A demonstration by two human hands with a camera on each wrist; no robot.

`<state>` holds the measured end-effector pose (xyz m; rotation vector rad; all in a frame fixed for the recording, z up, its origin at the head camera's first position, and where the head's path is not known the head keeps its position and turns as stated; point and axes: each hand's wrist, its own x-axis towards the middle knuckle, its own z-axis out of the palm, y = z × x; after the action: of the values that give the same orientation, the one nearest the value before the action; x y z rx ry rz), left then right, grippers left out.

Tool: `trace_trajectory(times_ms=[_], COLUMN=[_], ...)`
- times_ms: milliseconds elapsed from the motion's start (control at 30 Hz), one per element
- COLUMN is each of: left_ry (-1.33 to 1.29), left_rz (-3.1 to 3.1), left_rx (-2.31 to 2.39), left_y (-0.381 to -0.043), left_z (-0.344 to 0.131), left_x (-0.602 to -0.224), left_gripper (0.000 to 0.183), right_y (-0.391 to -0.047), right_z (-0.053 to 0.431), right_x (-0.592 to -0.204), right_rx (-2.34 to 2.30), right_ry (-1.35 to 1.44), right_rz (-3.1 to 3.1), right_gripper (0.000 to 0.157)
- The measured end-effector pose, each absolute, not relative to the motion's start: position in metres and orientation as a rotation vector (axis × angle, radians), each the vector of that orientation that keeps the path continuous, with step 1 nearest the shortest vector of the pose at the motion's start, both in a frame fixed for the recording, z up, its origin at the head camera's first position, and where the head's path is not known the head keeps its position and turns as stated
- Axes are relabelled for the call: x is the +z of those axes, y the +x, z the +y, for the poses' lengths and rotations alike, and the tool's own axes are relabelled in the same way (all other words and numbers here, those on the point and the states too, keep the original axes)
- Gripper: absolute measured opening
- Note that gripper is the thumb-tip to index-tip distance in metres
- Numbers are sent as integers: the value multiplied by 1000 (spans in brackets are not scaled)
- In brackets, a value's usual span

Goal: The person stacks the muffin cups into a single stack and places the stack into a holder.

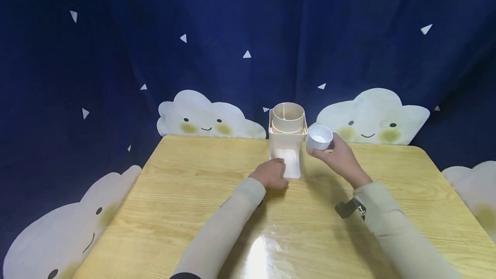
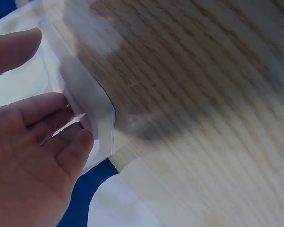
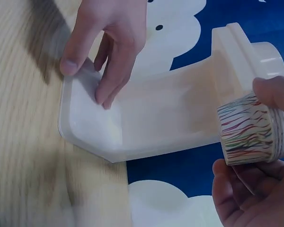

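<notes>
A cream plastic stand (image 1: 285, 144) rises at the table's far edge, with a round, open-topped tube (image 1: 288, 125) in its square collar. Its curved back runs down to a shallow tray-like base (image 3: 92, 118). My left hand (image 1: 270, 174) is at that base, fingertips touching inside it and thumb apart near the rim. To the right of the collar, my right hand (image 1: 342, 156) grips a small stack of paper cups (image 3: 248, 132) between thumb and fingers. Coloured wavy stripes cover the outer cup; several rims are nested together, and the white inside faces up in the head view.
The wood-grain table (image 1: 186, 210) reaches to a dark blue curtain (image 1: 217, 20) with white triangles and smiling clouds just behind the stand. A dark wrist strap and mount (image 1: 346, 208) hang below the right sleeve. Bright light reflects near the table's front.
</notes>
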<state>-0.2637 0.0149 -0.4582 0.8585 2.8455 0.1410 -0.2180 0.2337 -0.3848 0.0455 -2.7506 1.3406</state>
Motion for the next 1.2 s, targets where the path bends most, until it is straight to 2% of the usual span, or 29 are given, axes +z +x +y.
trace_trajectory(times_ms=[433,833,1200], left_ry=[870,842,866], left_rz=[2836,2852,2889], left_rx=[153,151,86], left_y=[-268,-265,-262], left_z=[18,18,15], left_x=[-456,-455,-458], left_gripper=[23,24,24], right_y=[-219,-230,-238], right_z=[246,257,243], right_x=[-371,-328,-298], right_rx=[1350,1382,1300], right_ry=[12,-42,-45], right_rz=[-2712,-2628,-2605], right_gripper=[76,78,83])
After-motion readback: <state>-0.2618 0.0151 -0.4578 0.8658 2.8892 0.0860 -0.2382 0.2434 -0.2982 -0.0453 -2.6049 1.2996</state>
